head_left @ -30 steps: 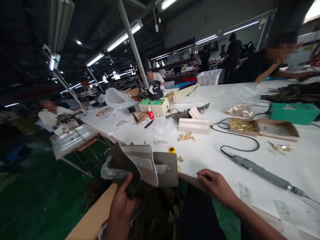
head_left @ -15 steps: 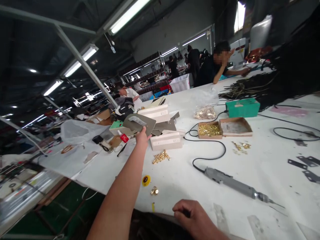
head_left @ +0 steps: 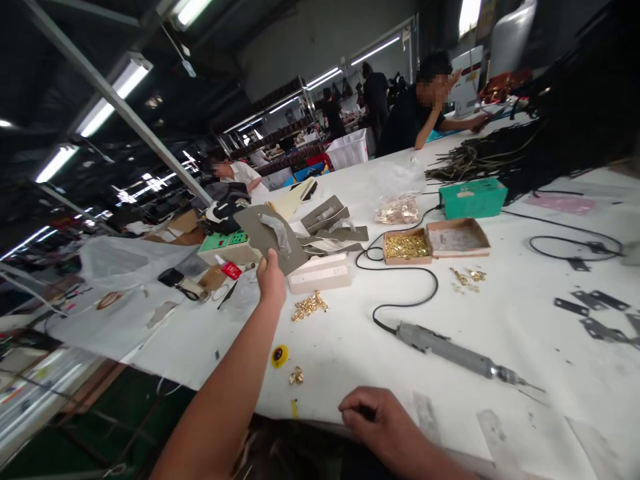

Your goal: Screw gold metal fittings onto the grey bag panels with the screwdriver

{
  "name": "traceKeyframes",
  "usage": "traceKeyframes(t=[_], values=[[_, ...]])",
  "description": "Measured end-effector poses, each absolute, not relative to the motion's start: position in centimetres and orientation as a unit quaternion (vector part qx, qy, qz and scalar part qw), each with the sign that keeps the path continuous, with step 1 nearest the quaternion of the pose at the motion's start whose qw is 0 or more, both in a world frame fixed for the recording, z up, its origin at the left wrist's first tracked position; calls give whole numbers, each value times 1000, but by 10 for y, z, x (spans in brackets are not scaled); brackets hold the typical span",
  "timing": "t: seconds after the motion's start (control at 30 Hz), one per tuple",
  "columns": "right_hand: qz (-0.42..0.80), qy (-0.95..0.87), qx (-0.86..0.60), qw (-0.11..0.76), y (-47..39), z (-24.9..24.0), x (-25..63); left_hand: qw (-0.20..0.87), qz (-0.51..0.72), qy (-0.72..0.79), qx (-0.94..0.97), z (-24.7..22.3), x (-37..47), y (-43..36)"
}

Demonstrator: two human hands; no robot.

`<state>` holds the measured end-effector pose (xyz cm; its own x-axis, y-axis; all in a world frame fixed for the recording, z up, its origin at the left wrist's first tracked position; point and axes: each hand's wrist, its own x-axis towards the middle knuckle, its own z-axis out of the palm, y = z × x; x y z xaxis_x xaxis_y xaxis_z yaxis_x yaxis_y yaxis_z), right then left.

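My left hand (head_left: 271,280) reaches forward over the table, closed on the near edge of a flat grey-olive panel (head_left: 287,250). A clear plastic strip (head_left: 277,230) lies on the panel's face. The panel is tilted up beside a pile of similar grey panels (head_left: 345,233), which lies over a white box (head_left: 323,273). My right hand (head_left: 377,420) is loosely curled at the table's front edge, with nothing visible in it. Closest to it are small gold metal pieces (head_left: 297,375), a yellow round item (head_left: 280,356) and a grey electric screwdriver (head_left: 445,350).
A heap of gold fittings (head_left: 310,305) sits in front of the white box. Open cardboard boxes (head_left: 407,247), one full of small gold parts, stand near a green box (head_left: 473,198). The black cable (head_left: 430,272) snakes across the table. Dark metal plates (head_left: 600,313) lie right. A person (head_left: 413,120) sits opposite.
My left hand has lifted and tilted the grey panel up, away from the pile, uncovering more of the panels behind. My right hand has stayed by the table edge. The view has shifted slightly.
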<state>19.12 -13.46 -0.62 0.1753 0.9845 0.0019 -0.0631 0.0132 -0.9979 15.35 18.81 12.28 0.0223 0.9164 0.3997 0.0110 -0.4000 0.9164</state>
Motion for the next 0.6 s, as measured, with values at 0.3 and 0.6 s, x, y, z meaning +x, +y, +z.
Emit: traceKeyframes(t=[0.3,0.6], values=[[-12,-495,-821,284,-200,4,321,511,462,445,572,72,95,-20],[-31,-465,-864,189,-219,-5,357,604,383,415,563,37,43,-140]])
